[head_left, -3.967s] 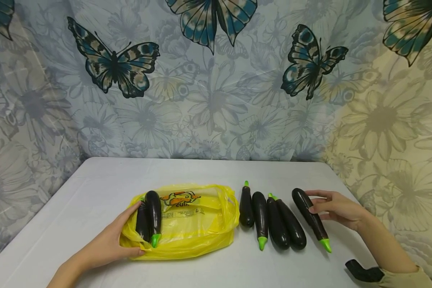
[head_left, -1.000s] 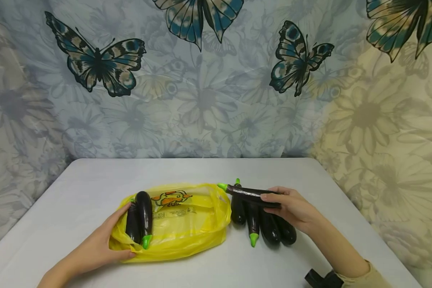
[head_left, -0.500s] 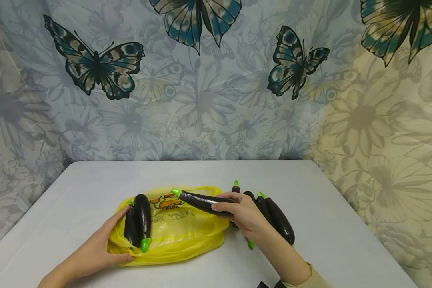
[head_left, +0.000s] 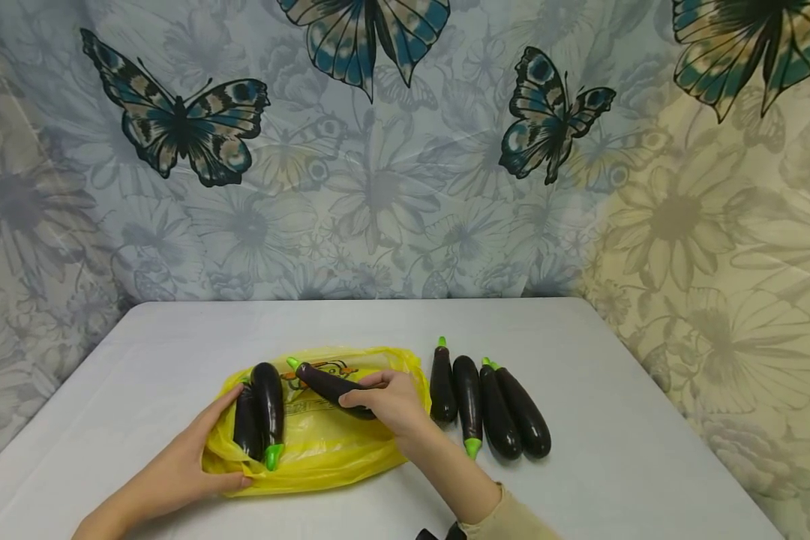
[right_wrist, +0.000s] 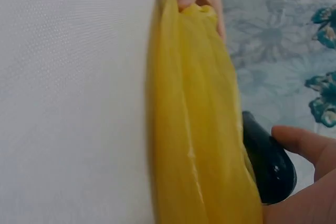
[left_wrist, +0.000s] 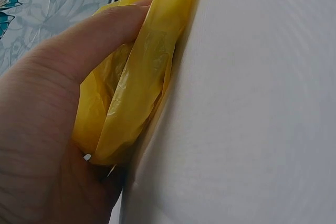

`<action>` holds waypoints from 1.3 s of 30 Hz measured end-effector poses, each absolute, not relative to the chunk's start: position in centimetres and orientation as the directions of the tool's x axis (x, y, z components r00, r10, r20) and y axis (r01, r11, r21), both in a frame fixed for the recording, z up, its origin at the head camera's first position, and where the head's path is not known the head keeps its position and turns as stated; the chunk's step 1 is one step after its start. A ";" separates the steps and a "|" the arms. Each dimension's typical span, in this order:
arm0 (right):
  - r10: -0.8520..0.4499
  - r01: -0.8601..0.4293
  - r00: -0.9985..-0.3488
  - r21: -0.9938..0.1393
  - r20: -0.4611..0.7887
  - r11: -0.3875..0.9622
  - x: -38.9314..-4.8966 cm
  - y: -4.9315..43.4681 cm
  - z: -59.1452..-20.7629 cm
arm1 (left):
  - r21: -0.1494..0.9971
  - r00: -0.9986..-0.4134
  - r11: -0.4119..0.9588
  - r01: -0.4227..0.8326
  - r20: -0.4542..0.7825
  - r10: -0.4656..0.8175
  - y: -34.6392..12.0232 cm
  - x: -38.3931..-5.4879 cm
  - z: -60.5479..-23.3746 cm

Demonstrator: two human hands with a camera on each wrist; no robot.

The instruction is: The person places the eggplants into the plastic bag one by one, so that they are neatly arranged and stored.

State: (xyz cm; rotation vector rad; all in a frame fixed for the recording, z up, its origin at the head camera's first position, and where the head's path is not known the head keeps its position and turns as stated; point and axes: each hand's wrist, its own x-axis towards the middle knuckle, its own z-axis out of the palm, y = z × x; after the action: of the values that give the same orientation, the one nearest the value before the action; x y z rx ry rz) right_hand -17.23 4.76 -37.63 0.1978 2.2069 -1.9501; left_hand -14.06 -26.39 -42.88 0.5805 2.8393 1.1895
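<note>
My left hand [head_left: 175, 465] grips the left end of a yellow plastic bag [head_left: 340, 461], thumb at the near rim and fingers at the far side; the left wrist view shows the thumb over the bag's folded edge [left_wrist: 139, 87]. Two eggplants [head_left: 268, 405] lie side by side at the bag's left end. My right hand [head_left: 398, 405] holds another eggplant [head_left: 324, 382] by its thick end over the bag's mouth, green stem pointing left and away. In the right wrist view this eggplant [right_wrist: 273, 171] shows behind the bag's wall, with my fingers around its rounded end.
Several eggplants [head_left: 469, 397] lie in a row on the white table [head_left: 621, 450], right of the bag. A black strap or device [head_left: 454, 531] shows at my right sleeve. Behind the table hangs a butterfly-patterned cloth [head_left: 378, 225].
My right hand picked the rightmost eggplant off the table, carried it left across the row with its stem turned leftward, and lowered it over the bag. My left hand keeps its grip.
</note>
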 end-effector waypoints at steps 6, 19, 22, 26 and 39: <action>-0.034 0.225 -0.972 -0.965 -0.232 0.132 -17.4 2.8 -38.7 | 0.700 -0.937 0.642 0.312 0.113 0.331 -26.4 -14.0 -42.9; -0.060 0.117 -0.989 -0.969 -0.133 0.215 -16.6 1.1 -39.5 | 0.681 -0.930 0.647 0.343 0.148 0.337 -26.3 -13.9 -42.7; -0.066 0.124 -0.988 -0.971 -0.140 0.203 -16.5 0.8 -39.6 | 0.683 -0.927 0.642 0.349 0.151 0.342 -26.3 -13.9 -42.7; -0.069 0.130 -0.987 -0.969 -0.147 0.210 -16.3 0.5 -39.6 | 0.686 -0.928 0.640 0.346 0.148 0.343 -26.3 -13.9 -42.7; -0.124 0.156 -0.976 -0.972 -0.179 0.176 -16.2 -0.4 -39.4 | 0.695 -0.929 0.634 0.338 0.141 0.341 -26.5 -14.2 -43.1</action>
State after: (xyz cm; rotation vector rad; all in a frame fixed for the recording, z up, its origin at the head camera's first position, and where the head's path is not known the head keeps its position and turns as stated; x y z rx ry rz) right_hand -16.22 -0.35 -39.42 0.0307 2.2316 -1.8871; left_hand -14.23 -26.46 -43.14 0.5892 2.8362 1.2054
